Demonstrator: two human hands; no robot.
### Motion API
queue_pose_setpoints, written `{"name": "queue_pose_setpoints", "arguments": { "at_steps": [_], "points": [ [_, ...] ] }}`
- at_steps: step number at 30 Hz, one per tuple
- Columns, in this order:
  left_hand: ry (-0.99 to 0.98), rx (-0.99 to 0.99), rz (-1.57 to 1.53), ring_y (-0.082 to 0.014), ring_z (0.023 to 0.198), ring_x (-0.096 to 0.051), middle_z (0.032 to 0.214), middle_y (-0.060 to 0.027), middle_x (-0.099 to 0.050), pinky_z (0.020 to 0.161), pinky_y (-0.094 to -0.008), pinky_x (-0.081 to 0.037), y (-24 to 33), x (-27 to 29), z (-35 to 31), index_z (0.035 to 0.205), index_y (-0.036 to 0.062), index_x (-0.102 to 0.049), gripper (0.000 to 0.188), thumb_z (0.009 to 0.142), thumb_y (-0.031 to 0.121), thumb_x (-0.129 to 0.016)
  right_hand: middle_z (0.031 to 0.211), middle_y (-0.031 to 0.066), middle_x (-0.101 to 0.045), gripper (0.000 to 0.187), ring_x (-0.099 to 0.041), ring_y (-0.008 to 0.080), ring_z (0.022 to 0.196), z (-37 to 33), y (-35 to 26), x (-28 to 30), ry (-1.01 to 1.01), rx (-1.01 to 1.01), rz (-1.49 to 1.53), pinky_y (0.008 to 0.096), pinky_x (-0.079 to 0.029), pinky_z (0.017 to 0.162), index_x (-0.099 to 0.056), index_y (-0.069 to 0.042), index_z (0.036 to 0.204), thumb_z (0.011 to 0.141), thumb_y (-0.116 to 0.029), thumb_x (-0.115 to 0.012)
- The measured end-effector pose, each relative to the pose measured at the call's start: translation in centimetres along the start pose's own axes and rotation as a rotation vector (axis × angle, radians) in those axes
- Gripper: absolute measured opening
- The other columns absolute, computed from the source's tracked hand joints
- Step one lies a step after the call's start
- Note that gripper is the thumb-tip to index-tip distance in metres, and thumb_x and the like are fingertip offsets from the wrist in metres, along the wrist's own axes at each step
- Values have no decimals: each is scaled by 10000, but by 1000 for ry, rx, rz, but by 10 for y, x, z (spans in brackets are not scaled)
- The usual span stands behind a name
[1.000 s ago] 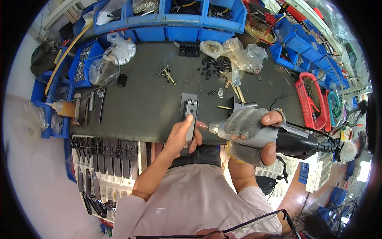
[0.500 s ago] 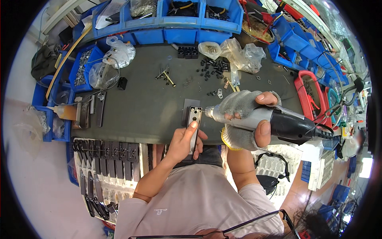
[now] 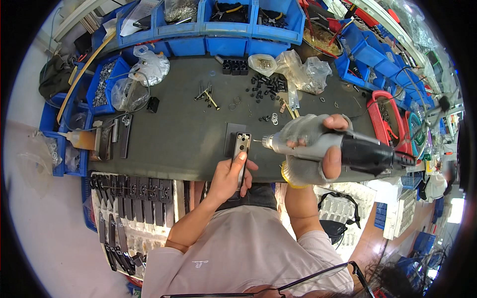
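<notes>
Now, left hand (image 3: 226, 179): holds bar (image 3: 242, 148) over table's (image 3: 174, 144) near edge.
Right hand (image 3: 309, 131): closed around power tool (image 3: 361, 154).
Bit (image 3: 257, 141): points left, just beside bar's right edge.

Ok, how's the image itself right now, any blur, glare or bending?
Head view: the fisheye bends the row of blue bins and leaves dark corners; head view: the power tool looks slightly motion-smeared; head view: a bright glare spot sits on the floor, lower right.
</notes>
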State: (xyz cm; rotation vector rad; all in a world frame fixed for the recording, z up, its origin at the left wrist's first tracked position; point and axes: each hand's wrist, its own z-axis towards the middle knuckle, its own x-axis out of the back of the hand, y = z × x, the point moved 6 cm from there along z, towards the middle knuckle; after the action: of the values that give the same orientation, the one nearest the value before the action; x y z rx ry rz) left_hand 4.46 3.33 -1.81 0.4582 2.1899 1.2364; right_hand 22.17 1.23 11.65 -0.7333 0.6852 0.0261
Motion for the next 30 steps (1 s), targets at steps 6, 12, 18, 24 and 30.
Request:
{"name": "queue_pose_setpoints", "arguments": {
  "at_steps": [6,12,18,24,30],
  "points": [
    [85,-15,4,-152,514,-599,687,-121,-645,481,-285,-474,-10,20,-6,990,-50,-625,522,1083,426,-430,767,80,-589,475,-615,185,659,9,4,5,206,-188,-361,323,-514,585,-575,22,1151,840,-298,-737],
    [491,-392,1020,-387,631,-649,737,-235,-664,608,-454,-508,19,54,-19,772,-57,-609,496,1030,362,-544,748,78,-626,388,-615,154,648,1,11,18,193,-279,-271,301,-491,609,-594,25,1123,840,-178,-766],
    [510,-242,1351,-454,676,-665,735,-258,-678,660,-524,-538,11,56,5,751,-45,-668,435,980,311,-567,740,79,-628,364,-616,142,631,-8,15,10,186,-307,-255,276,-477,569,-592,21,1128,848,-156,-743],
    [273,-161,1607,-425,645,-679,716,-253,-674,628,-510,-547,22,46,15,758,-37,-672,430,969,330,-600,761,84,-648,341,-619,117,648,-13,15,16,127,-293,-233,244,-460,563,-574,13,1152,854,-56,-725],
    [215,-444,1726,-370,906,-635,925,-177,-647,763,-461,-515,69,16,20,1030,7,-661,372,850,322,-740,770,55,-642,344,-614,105,676,-11,3,18,116,-262,-268,239,-466,604,-568,16,1150,862,-69,-736]
  ]
}}
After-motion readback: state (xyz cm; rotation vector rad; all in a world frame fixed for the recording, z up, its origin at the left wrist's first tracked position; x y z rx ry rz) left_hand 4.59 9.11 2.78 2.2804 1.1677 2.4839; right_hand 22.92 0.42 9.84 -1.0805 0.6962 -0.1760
